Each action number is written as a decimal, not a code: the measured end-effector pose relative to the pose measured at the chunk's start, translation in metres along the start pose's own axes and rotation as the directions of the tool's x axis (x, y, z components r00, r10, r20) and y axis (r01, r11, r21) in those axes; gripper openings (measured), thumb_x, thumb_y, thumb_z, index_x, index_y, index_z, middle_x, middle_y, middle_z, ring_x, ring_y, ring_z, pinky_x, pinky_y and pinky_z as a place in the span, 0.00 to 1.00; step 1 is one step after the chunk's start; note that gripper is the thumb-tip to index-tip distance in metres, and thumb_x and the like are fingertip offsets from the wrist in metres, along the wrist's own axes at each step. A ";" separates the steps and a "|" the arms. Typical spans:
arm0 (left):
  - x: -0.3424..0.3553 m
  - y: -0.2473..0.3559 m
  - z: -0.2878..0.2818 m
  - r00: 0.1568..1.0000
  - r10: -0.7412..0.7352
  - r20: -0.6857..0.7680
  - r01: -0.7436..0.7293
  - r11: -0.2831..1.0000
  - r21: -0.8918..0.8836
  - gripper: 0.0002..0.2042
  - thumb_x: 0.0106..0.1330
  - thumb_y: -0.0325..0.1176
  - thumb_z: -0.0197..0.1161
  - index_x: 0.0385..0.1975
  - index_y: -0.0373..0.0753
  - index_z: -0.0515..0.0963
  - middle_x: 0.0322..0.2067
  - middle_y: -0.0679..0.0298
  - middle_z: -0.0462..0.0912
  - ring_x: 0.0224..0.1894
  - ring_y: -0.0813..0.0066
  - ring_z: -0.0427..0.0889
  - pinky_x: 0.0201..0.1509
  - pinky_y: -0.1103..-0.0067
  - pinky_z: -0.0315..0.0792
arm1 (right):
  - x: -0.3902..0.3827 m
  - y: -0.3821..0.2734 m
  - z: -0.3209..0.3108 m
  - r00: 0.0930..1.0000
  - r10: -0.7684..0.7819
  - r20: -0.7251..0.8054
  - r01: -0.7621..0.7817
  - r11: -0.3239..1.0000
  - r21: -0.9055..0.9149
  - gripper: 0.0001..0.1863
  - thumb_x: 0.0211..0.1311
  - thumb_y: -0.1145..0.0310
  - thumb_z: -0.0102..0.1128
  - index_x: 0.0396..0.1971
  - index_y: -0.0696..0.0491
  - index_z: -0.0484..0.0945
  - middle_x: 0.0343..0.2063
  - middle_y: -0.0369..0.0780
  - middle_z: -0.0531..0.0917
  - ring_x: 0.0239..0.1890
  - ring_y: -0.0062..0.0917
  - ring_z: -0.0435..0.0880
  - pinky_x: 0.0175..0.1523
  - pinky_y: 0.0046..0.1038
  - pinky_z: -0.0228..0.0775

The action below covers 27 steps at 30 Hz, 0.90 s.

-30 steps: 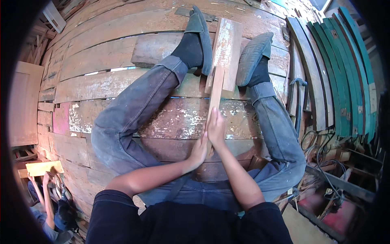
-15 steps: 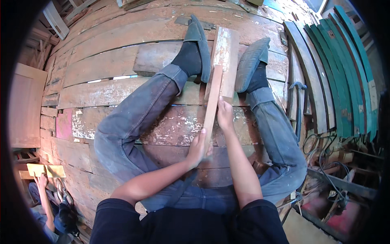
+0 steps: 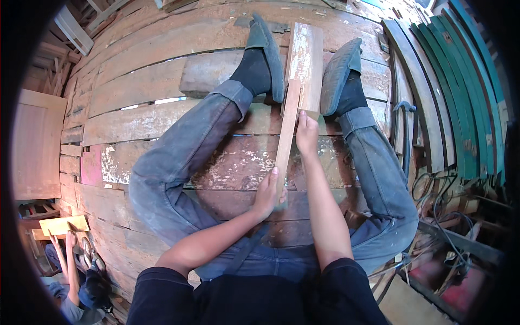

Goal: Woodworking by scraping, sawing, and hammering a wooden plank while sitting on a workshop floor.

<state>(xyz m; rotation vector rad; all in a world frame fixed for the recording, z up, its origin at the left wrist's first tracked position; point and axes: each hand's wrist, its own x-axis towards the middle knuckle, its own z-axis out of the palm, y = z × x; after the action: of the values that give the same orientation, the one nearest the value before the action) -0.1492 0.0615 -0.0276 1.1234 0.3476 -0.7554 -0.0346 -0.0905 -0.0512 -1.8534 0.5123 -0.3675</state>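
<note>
A slim reddish-brown wooden strip point(image 3: 288, 127) slants away from me between my legs, its far end lying on a thick board point(image 3: 307, 59) with worn white paint. My left hand point(image 3: 267, 193) is closed around the strip's near end, thumb along its upper face. Beside the strip's right side, close to the near end of the board, my right hand point(image 3: 307, 131) is closed with its fingers curled. What it holds, if anything, is hidden. My sandalled feet point(image 3: 267, 59) stand on either side of the board.
Worn planks point(image 3: 135, 130) make up the floor. On the right lie a hammer point(image 3: 405, 124), long green boards point(image 3: 460, 103) and tangled cables point(image 3: 447, 216). At lower left another person's hands point(image 3: 62, 238) hold a yellowish board point(image 3: 64, 223). A pale panel point(image 3: 38, 143) stands at far left.
My right hand has moved forward along the strip, toward the thick board. My left hand keeps its grip on the near end. The whole view has shifted slightly.
</note>
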 end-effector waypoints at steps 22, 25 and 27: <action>0.057 0.042 0.019 0.985 0.095 0.144 -0.113 0.985 0.127 0.26 0.73 0.56 0.36 0.32 0.37 0.68 0.18 0.66 0.70 0.15 0.77 0.71 0.18 0.80 0.66 | -0.027 -0.048 0.000 0.965 -0.259 0.029 0.259 0.944 -0.203 0.33 0.69 0.65 0.45 0.68 0.50 0.41 0.43 0.59 0.77 0.36 0.54 0.80 0.41 0.45 0.71; 0.054 0.042 0.037 0.999 -0.002 0.035 0.001 1.000 0.027 0.24 0.75 0.52 0.34 0.31 0.38 0.68 0.15 0.67 0.68 0.12 0.76 0.67 0.17 0.79 0.64 | -0.016 -0.056 0.000 0.972 -0.232 0.041 0.235 0.938 -0.256 0.30 0.70 0.65 0.42 0.67 0.49 0.43 0.35 0.63 0.78 0.34 0.60 0.77 0.39 0.51 0.68; 0.051 0.029 0.038 0.999 0.047 0.002 -0.047 0.998 0.047 0.23 0.75 0.52 0.34 0.31 0.38 0.68 0.14 0.67 0.67 0.12 0.76 0.67 0.17 0.79 0.64 | -0.021 -0.061 -0.005 0.989 -0.120 0.087 0.139 0.953 -0.268 0.27 0.71 0.64 0.40 0.66 0.48 0.45 0.28 0.62 0.79 0.33 0.62 0.76 0.37 0.54 0.66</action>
<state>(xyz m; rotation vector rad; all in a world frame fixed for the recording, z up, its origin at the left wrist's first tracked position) -0.0977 0.0150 -0.0228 1.1713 0.3035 -0.7256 -0.0446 -0.0667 0.0080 -2.1674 0.4103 -0.3308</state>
